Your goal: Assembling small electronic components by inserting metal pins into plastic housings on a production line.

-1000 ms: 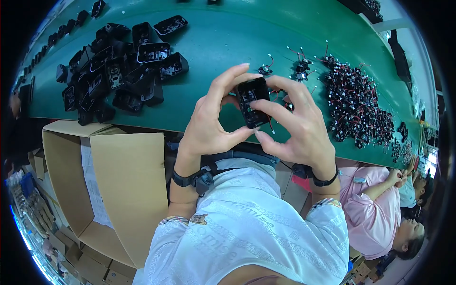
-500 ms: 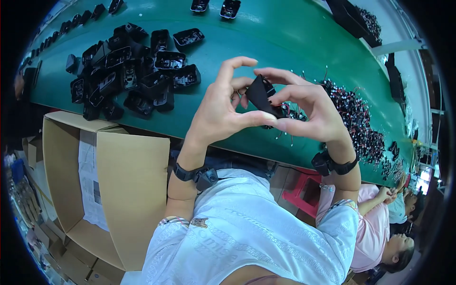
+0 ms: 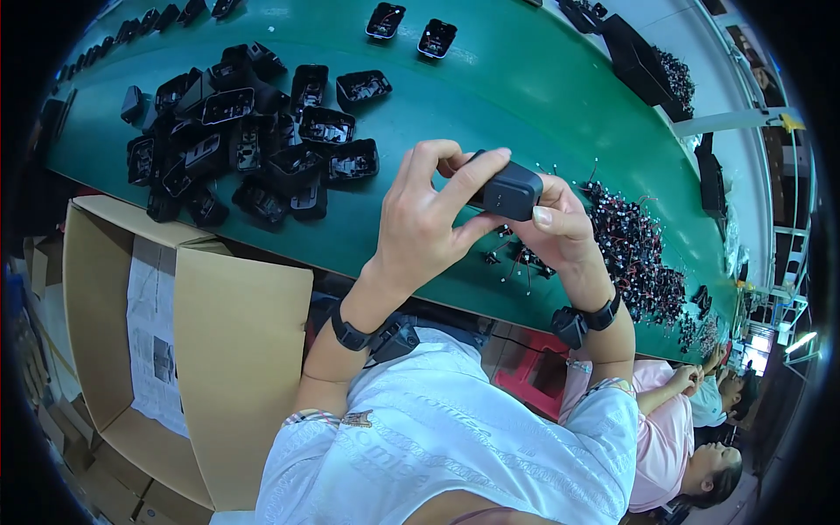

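Above the near edge of the green table, a black plastic housing (image 3: 514, 192) is held between my two hands, a smooth closed end of it facing me. My left hand (image 3: 427, 210) grips it from the left, fingers bent over its top and thumb below. On the other side, my right hand (image 3: 560, 229) is closed round its right end, the thumb against the near face. Whatever lies inside the housing is hidden. Below my right hand, a few small wired parts (image 3: 528, 256) rest on the table.
A heap of open black housings (image 3: 229, 107) covers the table's left side. Two housings (image 3: 437, 38) stand farther back. Right of my hands spreads a pile of wired parts (image 3: 646, 249). An open cardboard box (image 3: 241, 367) stands at near left; a person in pink (image 3: 669, 446) sits at right.
The housing has been turned, so a closed end now shows instead of its opening. My left fingers have come over its top, and my right thumb has shifted to the near face.
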Tool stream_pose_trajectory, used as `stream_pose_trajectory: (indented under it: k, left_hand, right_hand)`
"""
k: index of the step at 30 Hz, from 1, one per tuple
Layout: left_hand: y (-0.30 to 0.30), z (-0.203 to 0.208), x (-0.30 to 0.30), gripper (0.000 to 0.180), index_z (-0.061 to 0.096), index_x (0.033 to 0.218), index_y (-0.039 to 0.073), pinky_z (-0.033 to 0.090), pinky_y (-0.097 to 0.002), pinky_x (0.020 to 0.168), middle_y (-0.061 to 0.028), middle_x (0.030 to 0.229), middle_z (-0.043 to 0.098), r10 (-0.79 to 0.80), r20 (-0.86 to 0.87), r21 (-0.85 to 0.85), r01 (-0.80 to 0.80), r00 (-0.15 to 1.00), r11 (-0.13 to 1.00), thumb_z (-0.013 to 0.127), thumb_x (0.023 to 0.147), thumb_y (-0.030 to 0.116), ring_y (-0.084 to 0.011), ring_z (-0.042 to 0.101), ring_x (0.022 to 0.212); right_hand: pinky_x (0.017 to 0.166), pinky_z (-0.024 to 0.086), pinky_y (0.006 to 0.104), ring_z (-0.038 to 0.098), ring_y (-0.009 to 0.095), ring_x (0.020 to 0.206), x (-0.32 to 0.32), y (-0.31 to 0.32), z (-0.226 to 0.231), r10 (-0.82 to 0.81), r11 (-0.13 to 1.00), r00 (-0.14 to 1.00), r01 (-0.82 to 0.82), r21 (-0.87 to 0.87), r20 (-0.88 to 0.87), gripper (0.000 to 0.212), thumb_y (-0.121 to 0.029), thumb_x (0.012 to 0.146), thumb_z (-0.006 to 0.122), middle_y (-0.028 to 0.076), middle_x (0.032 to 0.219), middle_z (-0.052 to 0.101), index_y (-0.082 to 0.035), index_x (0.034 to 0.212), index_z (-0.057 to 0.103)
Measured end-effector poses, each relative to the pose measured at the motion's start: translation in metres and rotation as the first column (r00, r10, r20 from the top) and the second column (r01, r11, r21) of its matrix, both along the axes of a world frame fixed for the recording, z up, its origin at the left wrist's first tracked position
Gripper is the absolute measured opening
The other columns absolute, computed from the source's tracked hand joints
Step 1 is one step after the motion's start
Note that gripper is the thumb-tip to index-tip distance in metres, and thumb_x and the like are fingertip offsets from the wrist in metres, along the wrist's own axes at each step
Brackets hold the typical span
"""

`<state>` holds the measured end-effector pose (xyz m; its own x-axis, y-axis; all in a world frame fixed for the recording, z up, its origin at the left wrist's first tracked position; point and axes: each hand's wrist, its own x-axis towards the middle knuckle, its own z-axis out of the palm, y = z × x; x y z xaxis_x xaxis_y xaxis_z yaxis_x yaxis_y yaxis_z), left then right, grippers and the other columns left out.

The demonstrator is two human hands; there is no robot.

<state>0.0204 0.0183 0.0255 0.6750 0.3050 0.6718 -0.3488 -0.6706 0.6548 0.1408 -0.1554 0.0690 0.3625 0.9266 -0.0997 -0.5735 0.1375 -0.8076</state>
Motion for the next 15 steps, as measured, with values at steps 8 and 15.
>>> stream_pose_trajectory:
  k: [8, 15]
  left_hand:
    - [0.018, -0.014, -0.009, 0.043, 0.067, 0.119, 0.007, 0.048, -0.0452, 0.096, -0.0126, 0.118, 0.060, 0.226, -0.014, 0.035, -0.226, 0.974, 0.974, 0.079, 0.078, 0.010, -0.0360, 0.057, 0.111]
    - [0.028, -0.028, -0.019, 0.036, 0.068, 0.113, 0.006, 0.045, -0.0473, 0.102, -0.0125, 0.119, 0.060, 0.378, -0.041, 0.074, -0.374, 0.925, 0.924, 0.075, 0.077, 0.004, -0.0363, 0.054, 0.121]
  right_hand:
    - [0.115, 0.040, 0.0439, 0.050, 0.038, 0.136, 0.110, 0.052, -0.011, 0.136, 0.878, -0.256, 0.478, 0.003, 0.957, 0.037, -0.019, 0.079, 0.082, 0.016, 0.150, 0.053, -0.007, 0.114, 0.075]
    - [0.112, 0.044, 0.0471, 0.049, 0.039, 0.133, 0.182, 0.106, -0.054, 0.352, 0.835, -0.398, 0.542, -0.092, 0.847, 0.032, -0.021, 0.075, 0.080, 0.015, 0.146, 0.055, -0.007, 0.104, 0.079]
